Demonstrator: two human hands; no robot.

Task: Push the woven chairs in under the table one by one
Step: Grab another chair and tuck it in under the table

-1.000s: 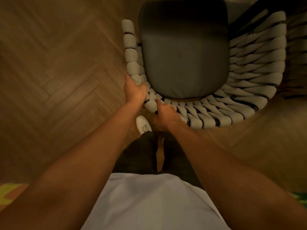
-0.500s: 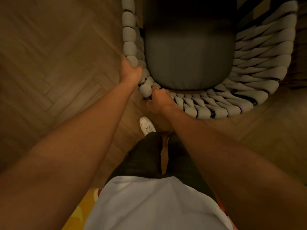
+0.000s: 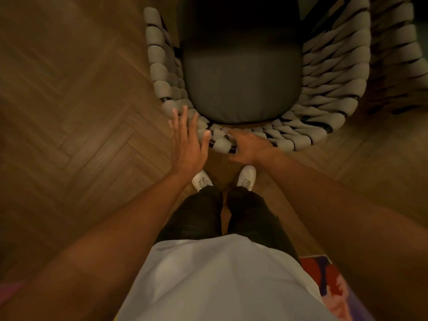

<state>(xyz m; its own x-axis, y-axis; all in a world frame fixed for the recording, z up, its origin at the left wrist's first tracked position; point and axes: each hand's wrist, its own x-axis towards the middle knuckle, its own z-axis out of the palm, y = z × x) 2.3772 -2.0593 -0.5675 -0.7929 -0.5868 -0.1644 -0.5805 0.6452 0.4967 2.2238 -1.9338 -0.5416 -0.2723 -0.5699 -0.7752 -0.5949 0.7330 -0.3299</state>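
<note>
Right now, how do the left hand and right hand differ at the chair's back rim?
The left hand is open, fingers straight and spread; the right hand has fingers curled on the woven chair rim. The left sits at the rim's left corner; the right sits nearer its middle. Both are at the back rim.

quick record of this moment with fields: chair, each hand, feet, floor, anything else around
chair: woven chair with dark seat cushion, seen from above, directly ahead
left hand: open, fingers straight, over the woven back rim
right hand: fingers curled on the back rim
feet: white shoes just behind the chair
floor: wooden herringbone
other: second woven chair to the right; colourful rug at lower right
table: not clearly visible
</note>
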